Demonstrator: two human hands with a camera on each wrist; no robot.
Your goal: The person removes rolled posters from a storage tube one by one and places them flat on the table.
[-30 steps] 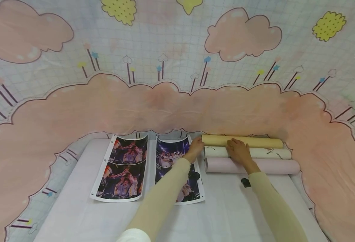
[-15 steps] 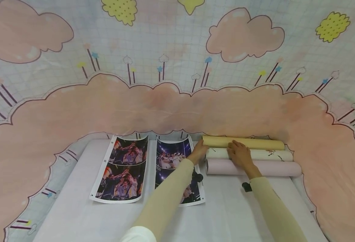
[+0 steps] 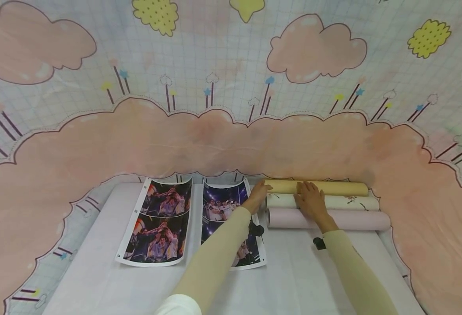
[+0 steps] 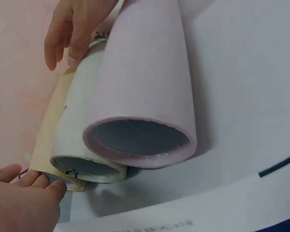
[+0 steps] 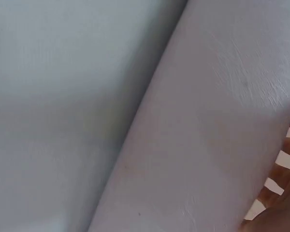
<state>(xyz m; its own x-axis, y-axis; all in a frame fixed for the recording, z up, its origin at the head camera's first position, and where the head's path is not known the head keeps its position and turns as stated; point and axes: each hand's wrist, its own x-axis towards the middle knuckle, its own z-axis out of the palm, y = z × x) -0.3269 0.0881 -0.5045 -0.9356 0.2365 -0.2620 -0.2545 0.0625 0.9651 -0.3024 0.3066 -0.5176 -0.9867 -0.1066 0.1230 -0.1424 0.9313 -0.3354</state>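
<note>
Three wallpaper rolls lie side by side at the table's back right: a yellow roll (image 3: pixel 337 188) farthest back, a white roll (image 3: pixel 333 202) with a dark twig print, and a pale pink roll (image 3: pixel 357 219) in front. My left hand (image 3: pixel 256 196) is at the yellow roll's left end; in the left wrist view its fingertips (image 4: pixel 36 181) touch that end's rim. My right hand (image 3: pixel 311 200) reaches over the pink and white rolls and grips the yellow roll from above, fingers over its far side. The right wrist view shows mostly the pink roll (image 5: pixel 198 121).
Two printed photo sheets lie on the left half: one sheet (image 3: pixel 157 236) in full view, another (image 3: pixel 224 197) partly under my left forearm. The white table (image 3: pixel 294 280) meets a cloud-patterned cloth backdrop (image 3: pixel 215 140) behind the rolls.
The left fingers have shifted slightly onto the yellow roll's end. My right hand stays over the rolls, its fingers a little farther back. The rolls have hardly moved.
</note>
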